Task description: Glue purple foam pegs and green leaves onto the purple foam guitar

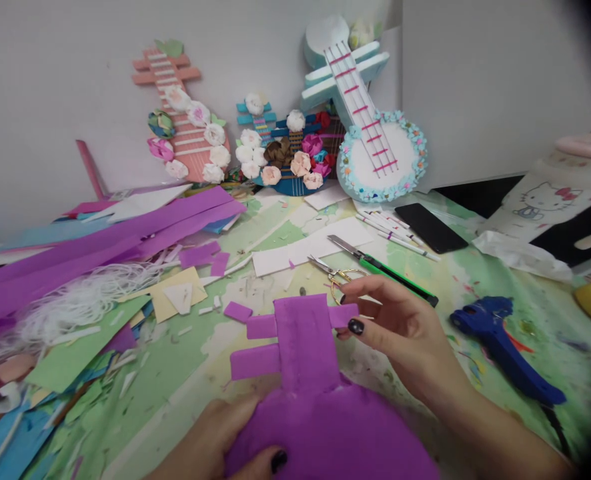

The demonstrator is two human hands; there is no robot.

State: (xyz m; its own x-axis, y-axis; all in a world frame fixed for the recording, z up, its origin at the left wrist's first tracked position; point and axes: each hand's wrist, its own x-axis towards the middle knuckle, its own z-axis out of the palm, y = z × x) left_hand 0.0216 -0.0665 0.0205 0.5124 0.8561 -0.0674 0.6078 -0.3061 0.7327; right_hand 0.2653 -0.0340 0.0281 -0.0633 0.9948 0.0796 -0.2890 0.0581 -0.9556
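Note:
A purple paper-covered craft instrument [309, 347], with a round body and a short neck, is in front of me at the bottom of the head view. My left hand [225, 433] grips the body's left edge, thumb on top. Two purple tabs stick out from the neck's left side. With thumb and forefinger, my right hand [400, 327] pinches a small purple tab [342, 316] against the neck's upper right side. Another loose purple piece [238, 311] lies left of the neck. Gold-handled scissors [331, 270] lie just beyond my right fingers.
A green utility knife [383, 270] lies beyond my right hand, near a black phone [430, 227]. A blue glue gun [508, 350] rests at right. Paper scraps [85, 347] and white string [85, 300] cover the left. Finished craft instruments [375, 133] lean on the wall.

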